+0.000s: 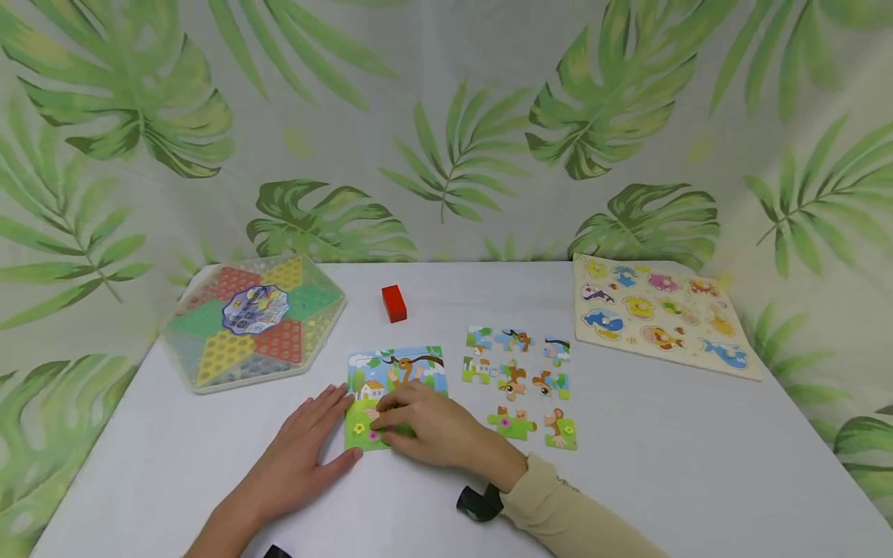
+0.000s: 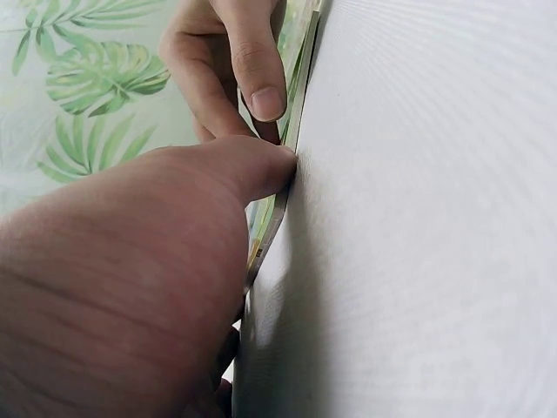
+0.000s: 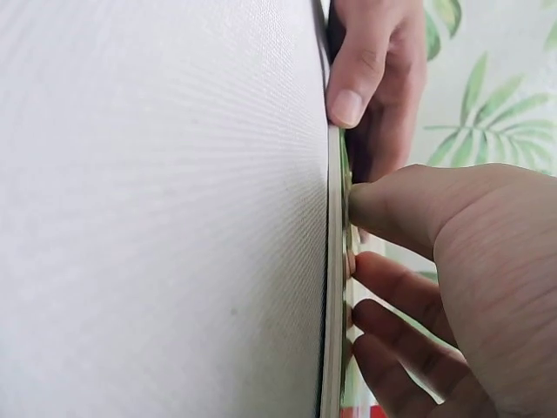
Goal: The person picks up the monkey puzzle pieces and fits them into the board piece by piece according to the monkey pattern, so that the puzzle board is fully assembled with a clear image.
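A puzzle board (image 1: 398, 360) with a picture of a house, a branch and a monkey lies flat on the table. My left hand (image 1: 303, 446) lies along its left side with fingers extended, the thumb touching the lower edge. Over the lower middle of the board, my right hand (image 1: 436, 426) has its fingers bent and thumb apart, the tips down on a puzzle piece (image 1: 359, 430) at the lower left, partly hidden by the fingers. In the right wrist view, the right thumb and fingertips touch the top of the board (image 3: 333, 287). Loose puzzle pieces (image 1: 516, 426) lie in rows to the right.
A hexagonal boxed checkers board (image 1: 254, 325) stands at the left, with a red block (image 1: 394, 303) behind the puzzle. At the back right lies a wooden sea-animal peg board (image 1: 659, 316). A leaf-patterned curtain (image 1: 453, 155) hangs behind the white table (image 1: 663, 465).
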`<state>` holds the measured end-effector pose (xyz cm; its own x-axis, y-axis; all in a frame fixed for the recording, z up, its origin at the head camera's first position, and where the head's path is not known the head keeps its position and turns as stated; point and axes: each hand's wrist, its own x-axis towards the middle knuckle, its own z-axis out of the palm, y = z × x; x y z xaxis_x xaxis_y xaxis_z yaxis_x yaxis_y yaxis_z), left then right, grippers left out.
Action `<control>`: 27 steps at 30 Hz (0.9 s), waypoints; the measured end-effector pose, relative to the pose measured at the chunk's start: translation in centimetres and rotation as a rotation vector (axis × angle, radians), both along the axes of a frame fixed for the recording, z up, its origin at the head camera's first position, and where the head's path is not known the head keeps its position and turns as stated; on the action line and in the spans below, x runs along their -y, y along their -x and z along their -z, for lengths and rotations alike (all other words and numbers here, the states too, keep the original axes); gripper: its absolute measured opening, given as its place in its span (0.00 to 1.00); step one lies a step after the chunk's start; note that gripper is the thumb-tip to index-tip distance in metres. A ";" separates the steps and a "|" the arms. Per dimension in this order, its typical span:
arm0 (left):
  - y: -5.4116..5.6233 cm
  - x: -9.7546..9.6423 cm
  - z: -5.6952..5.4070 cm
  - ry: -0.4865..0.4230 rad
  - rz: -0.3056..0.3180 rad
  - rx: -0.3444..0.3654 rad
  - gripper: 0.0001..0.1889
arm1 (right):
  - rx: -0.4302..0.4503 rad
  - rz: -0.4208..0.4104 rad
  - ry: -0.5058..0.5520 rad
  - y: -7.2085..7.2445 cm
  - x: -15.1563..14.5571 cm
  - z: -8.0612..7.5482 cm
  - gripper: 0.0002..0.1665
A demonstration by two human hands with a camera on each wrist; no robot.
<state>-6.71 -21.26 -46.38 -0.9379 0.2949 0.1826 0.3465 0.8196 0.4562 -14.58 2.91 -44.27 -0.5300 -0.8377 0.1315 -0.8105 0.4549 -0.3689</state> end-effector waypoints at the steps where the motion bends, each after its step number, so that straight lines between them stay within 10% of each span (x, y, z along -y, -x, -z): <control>1: -0.1 0.1 0.0 0.003 -0.001 0.002 0.38 | 0.006 -0.004 -0.001 -0.1 0.1 0.0 0.13; 15: 2.1 0.2 -0.5 0.019 0.041 0.037 0.40 | 0.019 0.029 0.017 1.0 -0.3 -0.8 0.13; 27: 0.2 0.0 0.0 -0.014 0.017 0.042 0.38 | 0.032 -0.006 -0.021 0.0 -0.2 -0.1 0.15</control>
<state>-6.87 -21.22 -46.39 -0.9398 0.3084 0.1472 0.3404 0.8074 0.4820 -14.59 3.09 -44.14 -0.5286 -0.8433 0.0971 -0.8012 0.4579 -0.3851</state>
